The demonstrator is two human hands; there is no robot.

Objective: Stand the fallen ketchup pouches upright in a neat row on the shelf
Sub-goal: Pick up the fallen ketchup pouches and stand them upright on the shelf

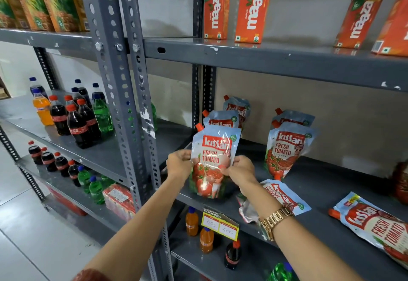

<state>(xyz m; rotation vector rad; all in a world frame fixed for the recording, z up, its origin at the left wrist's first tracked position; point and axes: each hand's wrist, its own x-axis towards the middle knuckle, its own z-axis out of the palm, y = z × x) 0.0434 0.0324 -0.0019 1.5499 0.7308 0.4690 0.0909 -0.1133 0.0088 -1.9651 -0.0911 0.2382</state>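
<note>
Both hands, left hand (179,163) and right hand (240,169), pinch the front Kissan ketchup pouch (213,161) upright at the shelf (331,192) edge, with four already standing behind and beside, while two fallen pouches (284,194) (375,225) lie flat.

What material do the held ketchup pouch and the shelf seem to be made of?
Ketchup pouch: likely thin flexible plastic film, glossy; it shows glare and creases between left hand and right hand.
Shelf: apparently painted grey metal; paint chips, bolted perforated uprights.
</note>
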